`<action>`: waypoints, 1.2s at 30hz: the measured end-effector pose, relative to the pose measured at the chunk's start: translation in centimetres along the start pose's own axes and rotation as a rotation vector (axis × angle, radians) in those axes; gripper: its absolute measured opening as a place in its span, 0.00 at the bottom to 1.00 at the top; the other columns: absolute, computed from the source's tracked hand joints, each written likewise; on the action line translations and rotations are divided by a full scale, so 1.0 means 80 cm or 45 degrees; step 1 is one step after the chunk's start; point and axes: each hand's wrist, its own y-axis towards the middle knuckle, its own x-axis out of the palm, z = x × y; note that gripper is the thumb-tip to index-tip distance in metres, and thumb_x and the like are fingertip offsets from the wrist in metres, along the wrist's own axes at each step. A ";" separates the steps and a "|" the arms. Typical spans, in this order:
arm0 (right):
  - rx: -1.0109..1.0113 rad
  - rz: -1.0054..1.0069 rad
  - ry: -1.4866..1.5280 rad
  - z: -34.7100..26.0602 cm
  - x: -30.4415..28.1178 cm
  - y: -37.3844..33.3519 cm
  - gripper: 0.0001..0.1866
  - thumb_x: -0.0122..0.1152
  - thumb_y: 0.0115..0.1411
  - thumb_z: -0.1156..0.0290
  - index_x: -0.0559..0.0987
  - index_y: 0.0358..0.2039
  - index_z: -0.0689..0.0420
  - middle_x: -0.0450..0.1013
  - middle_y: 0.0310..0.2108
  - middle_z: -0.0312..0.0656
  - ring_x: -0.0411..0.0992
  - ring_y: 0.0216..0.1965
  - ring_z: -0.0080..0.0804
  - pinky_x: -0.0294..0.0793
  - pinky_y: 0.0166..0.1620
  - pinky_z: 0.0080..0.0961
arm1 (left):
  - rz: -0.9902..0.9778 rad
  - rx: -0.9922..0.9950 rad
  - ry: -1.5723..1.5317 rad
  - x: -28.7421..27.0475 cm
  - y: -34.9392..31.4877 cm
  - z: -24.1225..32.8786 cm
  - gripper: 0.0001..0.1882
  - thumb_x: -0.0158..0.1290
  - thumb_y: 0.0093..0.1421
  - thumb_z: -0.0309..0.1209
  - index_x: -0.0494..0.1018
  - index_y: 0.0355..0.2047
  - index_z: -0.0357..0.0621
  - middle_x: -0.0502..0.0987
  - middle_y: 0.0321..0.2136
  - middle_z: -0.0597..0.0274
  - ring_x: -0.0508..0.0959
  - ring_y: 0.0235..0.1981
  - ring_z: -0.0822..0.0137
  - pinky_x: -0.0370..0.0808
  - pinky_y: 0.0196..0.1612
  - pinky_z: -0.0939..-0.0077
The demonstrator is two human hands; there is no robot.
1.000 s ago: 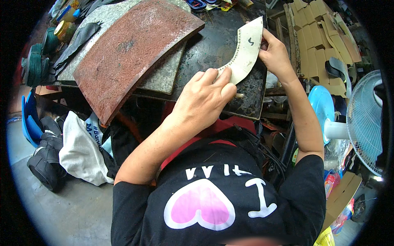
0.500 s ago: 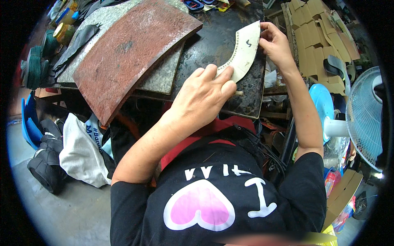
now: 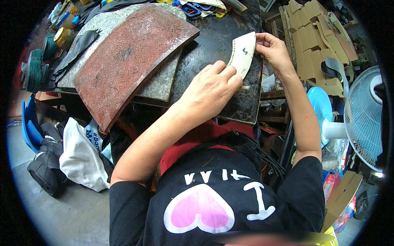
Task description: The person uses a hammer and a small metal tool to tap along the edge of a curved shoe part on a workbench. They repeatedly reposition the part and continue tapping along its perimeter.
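Note:
A curved cream-coloured flat piece point(image 3: 243, 51), with a row of small holes along its inner edge and a dark pen mark, is between my hands over the black worktable point(image 3: 197, 53). My left hand point(image 3: 211, 90) is closed over its near end, fingers curled, hiding that end. At its far right edge, my right hand point(image 3: 273, 51) pinches it between thumb and fingers. Just right of my left hand, a short pale stub point(image 3: 245, 87) shows on the table.
A thick reddish-brown slab point(image 3: 135, 57) lies on a grey speckled board point(image 3: 164, 88), overhanging the table's near edge. Blue-handled scissors point(image 3: 191, 9) lie at the back. Green thread spools point(image 3: 35, 69) stand far left. At right are a fan point(image 3: 365, 119) and cardboard boxes point(image 3: 312, 45).
The cream piece now stands more upright in view, and my left hand covers more of its near end. My right hand has come slightly lower, still at its right edge.

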 end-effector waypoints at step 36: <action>-0.037 -0.295 -0.342 -0.024 -0.002 0.031 0.16 0.70 0.55 0.69 0.76 0.41 0.59 0.72 0.24 0.32 0.65 0.18 0.16 0.64 0.19 0.16 | 0.043 -0.006 0.004 0.003 0.002 -0.003 0.15 0.56 0.45 0.25 0.68 0.34 0.41 0.72 0.48 0.59 0.70 0.40 0.56 0.69 0.44 0.64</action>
